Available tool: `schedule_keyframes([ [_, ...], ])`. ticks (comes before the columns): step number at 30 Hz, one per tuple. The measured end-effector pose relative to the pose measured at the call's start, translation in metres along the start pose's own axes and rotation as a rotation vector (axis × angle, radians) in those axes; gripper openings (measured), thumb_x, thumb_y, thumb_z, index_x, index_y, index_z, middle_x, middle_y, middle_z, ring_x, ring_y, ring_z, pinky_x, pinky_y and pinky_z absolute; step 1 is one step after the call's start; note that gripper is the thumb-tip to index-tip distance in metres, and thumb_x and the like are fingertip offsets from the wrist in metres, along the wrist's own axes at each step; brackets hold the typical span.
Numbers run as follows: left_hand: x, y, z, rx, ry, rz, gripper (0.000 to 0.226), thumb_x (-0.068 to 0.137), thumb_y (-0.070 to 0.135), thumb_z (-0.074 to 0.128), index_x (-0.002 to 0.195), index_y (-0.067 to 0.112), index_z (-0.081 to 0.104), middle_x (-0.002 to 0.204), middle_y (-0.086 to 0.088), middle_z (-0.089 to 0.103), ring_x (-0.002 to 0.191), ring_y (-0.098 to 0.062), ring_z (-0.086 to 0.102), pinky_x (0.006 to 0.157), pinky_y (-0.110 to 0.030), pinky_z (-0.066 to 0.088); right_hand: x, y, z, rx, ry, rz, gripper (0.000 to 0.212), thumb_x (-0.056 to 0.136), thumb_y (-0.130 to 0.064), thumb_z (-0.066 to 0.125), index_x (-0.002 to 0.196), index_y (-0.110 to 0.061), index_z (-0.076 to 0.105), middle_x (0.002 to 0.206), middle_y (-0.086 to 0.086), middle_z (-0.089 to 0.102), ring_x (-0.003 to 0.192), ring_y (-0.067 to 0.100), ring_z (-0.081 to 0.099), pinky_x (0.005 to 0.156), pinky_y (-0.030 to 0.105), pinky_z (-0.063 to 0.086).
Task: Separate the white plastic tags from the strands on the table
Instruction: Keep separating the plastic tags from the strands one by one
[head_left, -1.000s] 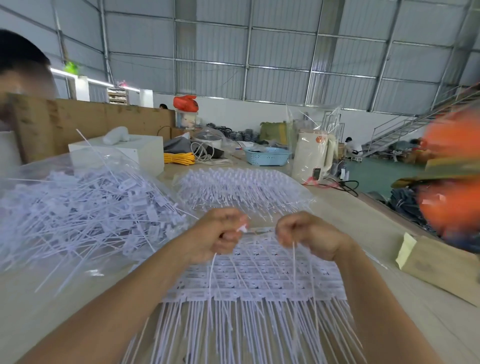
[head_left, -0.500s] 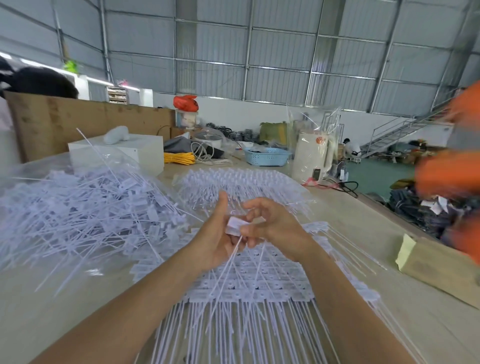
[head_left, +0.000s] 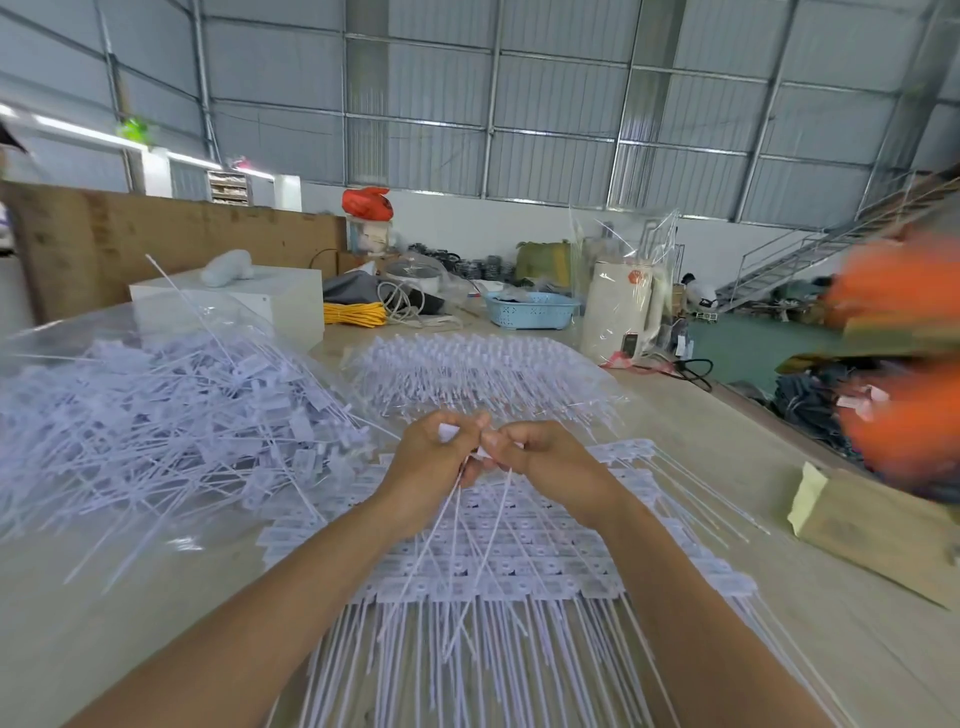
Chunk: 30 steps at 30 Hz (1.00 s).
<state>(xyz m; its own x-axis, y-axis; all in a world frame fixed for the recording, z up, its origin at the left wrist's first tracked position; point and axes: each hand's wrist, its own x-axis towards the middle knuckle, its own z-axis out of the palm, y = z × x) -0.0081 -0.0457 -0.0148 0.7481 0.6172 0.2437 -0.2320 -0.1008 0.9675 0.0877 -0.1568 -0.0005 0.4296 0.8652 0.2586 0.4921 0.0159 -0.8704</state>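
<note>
At the centre of the frame a small white plastic tag (head_left: 451, 432) is pinched between the curled fingers of the left hand (head_left: 434, 457) and the right hand (head_left: 540, 457), with thin strands (head_left: 457, 525) hanging from the grip toward the joined rows of tags (head_left: 498, 577) on the surface (head_left: 779, 452). Loose separated tags are heaped in a pile (head_left: 156, 415) at the left of the frame. If the pull is made unevenly, the tag could probably tear or slip free, and the dangling strands could be snagged in the rows beneath.
</note>
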Motion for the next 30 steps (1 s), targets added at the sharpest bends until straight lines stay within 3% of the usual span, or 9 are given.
schedule_keyframes([
  [3, -0.002, 0.003, 0.002, 0.091, -0.031, -0.034, 0.03, 0.095, 0.031, 0.055, 0.079, 0.006, 0.048, 0.053, -0.008, 0.046, 0.033, -0.009, 0.032, 0.035, -0.017, 0.027, 0.001, 0.001, 0.002, -0.085, 0.041, -0.03, 0.03, 0.093, -0.023, 0.055, 0.072, -0.004, 0.066, 0.068, -0.003, 0.067, 0.073, 0.011, 0.061, 0.075, 0.023, 0.044],
  [5, -0.003, 0.004, 0.003, 0.117, -0.063, -0.05, 0.03, 0.096, 0.026, 0.054, 0.074, 0.008, 0.043, 0.06, -0.011, 0.045, 0.031, -0.007, 0.03, 0.034, -0.015, 0.025, 0.002, 0.001, 0.001, -0.197, 0.051, -0.061, 0.026, 0.094, -0.012, 0.055, 0.07, -0.007, 0.065, 0.075, 0.01, 0.067, 0.072, 0.011, 0.055, 0.073, 0.026, 0.042],
  [8, -0.004, 0.008, 0.001, 0.135, -0.157, -0.135, 0.032, 0.098, 0.018, 0.05, 0.07, 0.012, 0.038, 0.059, -0.009, 0.042, 0.03, -0.007, 0.025, 0.035, -0.012, 0.02, 0.0, -0.003, -0.004, -0.277, 0.0, -0.094, 0.033, 0.092, -0.005, 0.054, 0.064, -0.021, 0.062, 0.074, 0.004, 0.065, 0.066, 0.005, 0.053, 0.069, 0.015, 0.042],
  [12, -0.006, 0.013, -0.003, 0.092, -0.341, -0.221, 0.031, 0.098, 0.021, 0.048, 0.07, 0.012, 0.036, 0.056, -0.007, 0.044, 0.034, -0.006, 0.02, 0.036, -0.01, 0.017, -0.003, -0.006, -0.016, -0.344, -0.091, -0.061, 0.017, 0.092, -0.008, 0.057, 0.083, -0.003, 0.07, 0.069, -0.005, 0.063, 0.06, -0.005, 0.052, 0.068, 0.011, 0.04],
  [15, -0.008, 0.015, -0.004, 0.06, -0.409, -0.27, 0.031, 0.098, 0.021, 0.047, 0.07, 0.013, 0.036, 0.054, -0.005, 0.046, 0.035, -0.005, 0.019, 0.035, -0.01, 0.017, -0.006, -0.009, -0.021, -0.359, -0.149, -0.066, 0.014, 0.091, -0.008, 0.058, 0.088, -0.005, 0.071, 0.064, -0.012, 0.06, 0.059, -0.006, 0.054, 0.066, 0.01, 0.039],
  [18, -0.006, 0.015, -0.004, -0.019, -0.337, -0.288, 0.031, 0.096, 0.022, 0.051, 0.07, 0.013, 0.037, 0.053, -0.006, 0.046, 0.034, -0.004, 0.019, 0.036, -0.009, 0.018, -0.006, -0.012, -0.015, -0.364, -0.093, -0.11, 0.017, 0.092, -0.009, 0.057, 0.081, -0.013, 0.07, 0.059, -0.017, 0.056, 0.056, -0.006, 0.052, 0.064, 0.011, 0.038],
  [22, -0.006, 0.019, -0.002, -0.193, -0.256, -0.237, 0.032, 0.085, 0.042, 0.055, 0.08, 0.011, 0.05, 0.056, -0.005, 0.047, 0.034, -0.007, 0.032, 0.035, -0.013, 0.027, -0.003, -0.014, -0.007, -0.214, 0.031, -0.108, 0.025, 0.095, -0.013, 0.053, 0.078, 0.003, 0.063, 0.073, 0.001, 0.06, 0.065, 0.001, 0.053, 0.068, 0.014, 0.042],
  [25, -0.01, 0.019, 0.001, -0.091, -0.219, -0.154, 0.038, 0.086, 0.048, 0.05, 0.078, 0.011, 0.051, 0.053, -0.004, 0.051, 0.034, -0.009, 0.043, 0.035, -0.012, 0.03, -0.002, -0.013, -0.003, -0.062, 0.044, -0.046, 0.034, 0.094, -0.013, 0.053, 0.085, 0.018, 0.059, 0.07, 0.005, 0.059, 0.06, -0.006, 0.057, 0.067, 0.01, 0.045],
  [30, -0.01, 0.015, 0.004, 0.074, -0.144, -0.028, 0.045, 0.095, 0.048, 0.042, 0.072, 0.011, 0.05, 0.056, -0.006, 0.049, 0.036, -0.012, 0.044, 0.037, -0.015, 0.031, -0.002, -0.011, 0.003, 0.022, 0.046, -0.009, 0.037, 0.094, -0.018, 0.054, 0.086, 0.018, 0.061, 0.075, 0.007, 0.064, 0.07, 0.007, 0.061, 0.083, 0.032, 0.047],
])
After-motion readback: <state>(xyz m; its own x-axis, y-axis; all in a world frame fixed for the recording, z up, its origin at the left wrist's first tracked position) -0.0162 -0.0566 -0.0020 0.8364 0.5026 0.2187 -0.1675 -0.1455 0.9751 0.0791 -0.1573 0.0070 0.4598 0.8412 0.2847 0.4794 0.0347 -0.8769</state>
